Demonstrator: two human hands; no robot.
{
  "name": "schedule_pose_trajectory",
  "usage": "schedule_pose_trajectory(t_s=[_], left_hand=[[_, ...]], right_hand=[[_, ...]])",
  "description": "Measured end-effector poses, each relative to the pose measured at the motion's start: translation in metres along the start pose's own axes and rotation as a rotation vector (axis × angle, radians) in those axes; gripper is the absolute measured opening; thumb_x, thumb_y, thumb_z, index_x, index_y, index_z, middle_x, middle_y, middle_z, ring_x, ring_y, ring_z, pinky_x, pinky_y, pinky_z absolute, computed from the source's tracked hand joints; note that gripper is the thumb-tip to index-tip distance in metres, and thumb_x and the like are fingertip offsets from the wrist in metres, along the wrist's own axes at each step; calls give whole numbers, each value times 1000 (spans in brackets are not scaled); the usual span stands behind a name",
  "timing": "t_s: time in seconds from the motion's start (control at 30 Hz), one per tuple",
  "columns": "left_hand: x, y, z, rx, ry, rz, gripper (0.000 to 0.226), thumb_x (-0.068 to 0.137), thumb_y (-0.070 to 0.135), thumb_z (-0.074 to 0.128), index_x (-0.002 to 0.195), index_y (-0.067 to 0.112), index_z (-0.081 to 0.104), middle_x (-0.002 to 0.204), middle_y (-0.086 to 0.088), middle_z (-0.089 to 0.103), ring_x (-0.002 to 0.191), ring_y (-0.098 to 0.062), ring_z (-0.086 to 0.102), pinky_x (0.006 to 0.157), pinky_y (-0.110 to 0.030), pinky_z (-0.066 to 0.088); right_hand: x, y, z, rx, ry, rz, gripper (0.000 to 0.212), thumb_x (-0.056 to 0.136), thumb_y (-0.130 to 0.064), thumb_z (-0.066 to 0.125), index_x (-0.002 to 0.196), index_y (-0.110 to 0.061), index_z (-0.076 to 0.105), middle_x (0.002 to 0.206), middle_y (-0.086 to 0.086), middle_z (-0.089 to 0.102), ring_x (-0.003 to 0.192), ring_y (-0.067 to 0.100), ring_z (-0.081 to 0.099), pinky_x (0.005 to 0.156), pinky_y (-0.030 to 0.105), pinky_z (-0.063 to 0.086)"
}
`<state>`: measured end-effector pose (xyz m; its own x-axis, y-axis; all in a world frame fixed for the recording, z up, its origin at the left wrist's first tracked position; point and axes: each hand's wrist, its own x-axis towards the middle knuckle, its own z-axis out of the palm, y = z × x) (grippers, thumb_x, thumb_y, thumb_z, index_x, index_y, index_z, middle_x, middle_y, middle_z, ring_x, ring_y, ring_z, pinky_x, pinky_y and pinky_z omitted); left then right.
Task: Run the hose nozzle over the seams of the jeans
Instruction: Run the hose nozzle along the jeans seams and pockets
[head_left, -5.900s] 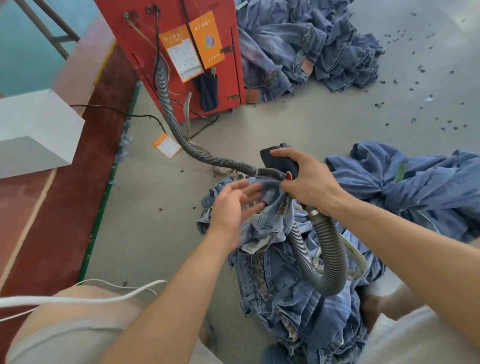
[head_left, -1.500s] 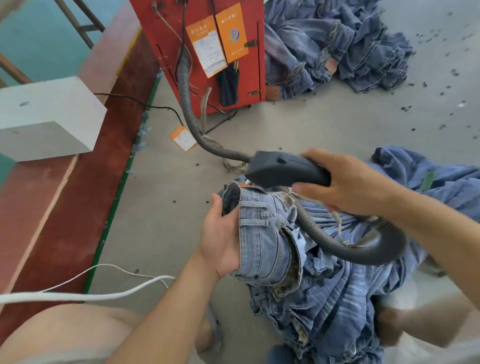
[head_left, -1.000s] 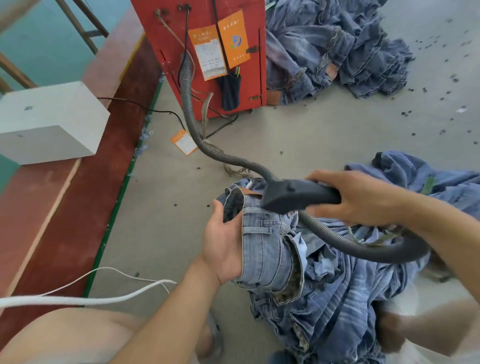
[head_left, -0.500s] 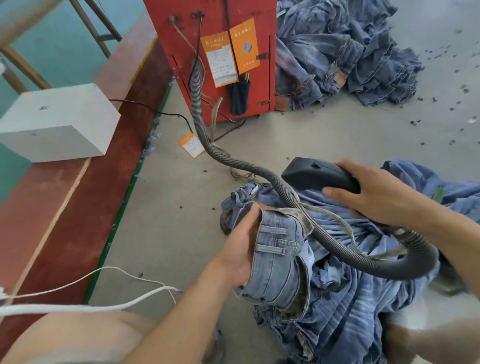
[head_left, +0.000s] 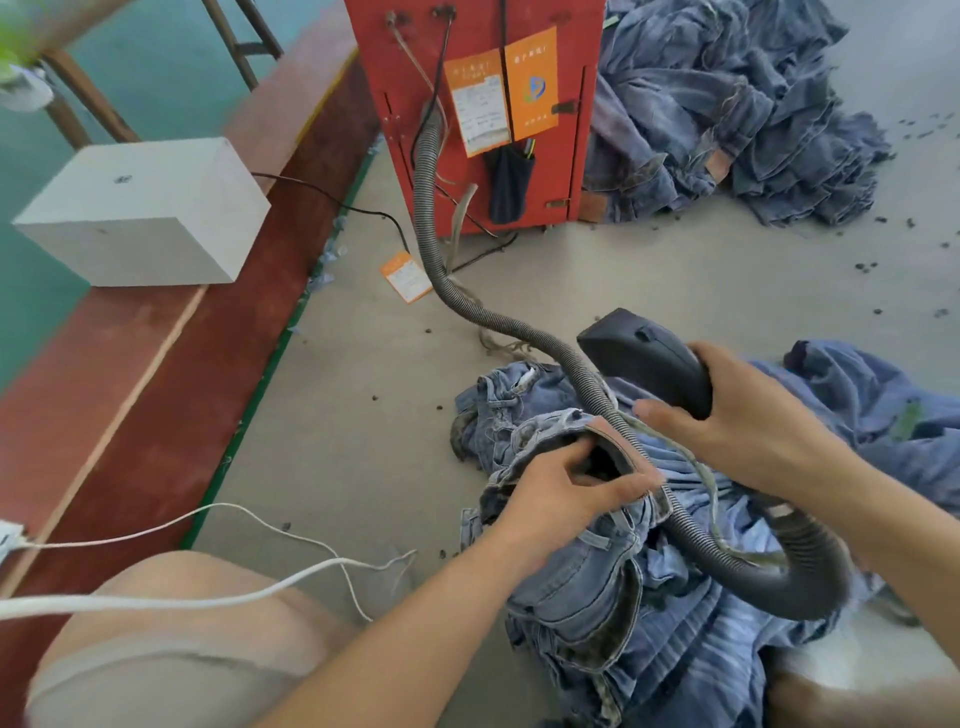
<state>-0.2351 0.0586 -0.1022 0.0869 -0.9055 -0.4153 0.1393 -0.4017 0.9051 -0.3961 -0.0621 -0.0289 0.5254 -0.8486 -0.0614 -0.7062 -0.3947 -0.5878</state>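
Denim jeans (head_left: 587, 577) bunching in your gripping left hand (head_left: 566, 493), your right hand (head_left: 748, 431) clutching the nozzle (head_left: 644, 353), you're risking the hose (head_left: 519, 332) snagging the waistband.

Single head-worn wide-angle view, looking forward and steeply down over both forearms; jeans (head_left: 597, 571) close below, red cabinet (head_left: 467, 62) farther ahead, its edges apparently bent by the lens
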Motion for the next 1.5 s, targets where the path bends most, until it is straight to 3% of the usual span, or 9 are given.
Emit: schedule_pose_trajectory(t_s=[0.27, 0.43, 0.57, 0.7, 0.9, 1.07, 1.2, 1.27, 1.5], left_hand=[[1, -9, 20, 238, 24, 107, 34, 80, 51, 83, 109, 42, 70, 81, 5, 76, 81, -9, 71, 84, -41, 58], [2, -17, 21, 300, -32, 105, 72, 90, 64, 64, 155, 47, 38, 74, 19, 69, 70, 4, 59, 68, -22, 48], [6, -28, 16, 361, 172, 4, 30, 101, 35, 53, 123, 30, 74, 96, 7, 79, 81, -9, 67, 76, -34, 54], [7, -33, 1, -515, 240, -494, 34, 88, 38, 64, 110, 14, 74, 109, -10, 77, 97, -30, 69, 85, -39, 55], [23, -18, -22, -1029, 275, -252, 23, 105, 12, 46, 112, 3, 66, 103, -20, 75, 100, -35, 71, 86, -50, 58], [30, 2, -32, -1109, 226, -148, 30, 106, 28, 52, 120, 9, 70, 130, -13, 71, 112, -29, 71, 73, -47, 63], [29, 8, -26, -983, 203, -243, 18, 90, 24, 75, 89, 8, 80, 92, -11, 76, 75, -23, 76, 65, -40, 63], [30, 3, -26, -914, 192, -274, 10, 96, 6, 65, 104, 4, 70, 94, -16, 72, 78, -29, 72, 86, -50, 62], [18, -5, -22, -784, -44, -113, 65, 91, -27, 27, 136, 8, 58, 135, -27, 64, 119, -41, 66, 97, -53, 57]], right_hand=[[0, -2, 23, -111, -69, -39, 73, 70, -59, 82, 127, -34, 45, 80, -24, 57, 67, -8, 58, 50, 13, 38], [1, 5, 21, -100, 30, -33, 59, 81, -34, 78, 132, -32, 48, 78, -27, 56, 61, -11, 57, 46, 10, 41], [0, 12, 8, -67, 107, 33, 57, 83, -24, 79, 133, -23, 52, 81, -28, 52, 64, -10, 54, 51, 5, 44], [-7, 15, -1, -12, 85, 5, 57, 82, -23, 81, 132, -23, 52, 84, -25, 60, 74, -13, 63, 58, 3, 46], [-30, 3, 3, -3, -99, -136, 53, 79, -47, 76, 116, -57, 39, 77, -26, 65, 70, -11, 65, 58, 9, 48], [-23, 6, -25, 65, -179, -49, 31, 82, -66, 60, 103, -60, 39, 74, -25, 68, 50, 5, 65, 45, 19, 50], [-21, 14, -45, -18, -242, -73, 41, 72, -78, 49, 108, -58, 48, 74, -25, 68, 54, 1, 65, 55, 19, 51], [-20, 17, -44, -85, -285, -69, 42, 73, -78, 46, 108, -54, 50, 77, -25, 67, 54, 3, 64, 56, 23, 53], [-10, 17, -15, -192, -299, -76, 33, 88, -68, 51, 103, -40, 57, 69, -13, 63, 65, -2, 62, 57, 19, 48]])
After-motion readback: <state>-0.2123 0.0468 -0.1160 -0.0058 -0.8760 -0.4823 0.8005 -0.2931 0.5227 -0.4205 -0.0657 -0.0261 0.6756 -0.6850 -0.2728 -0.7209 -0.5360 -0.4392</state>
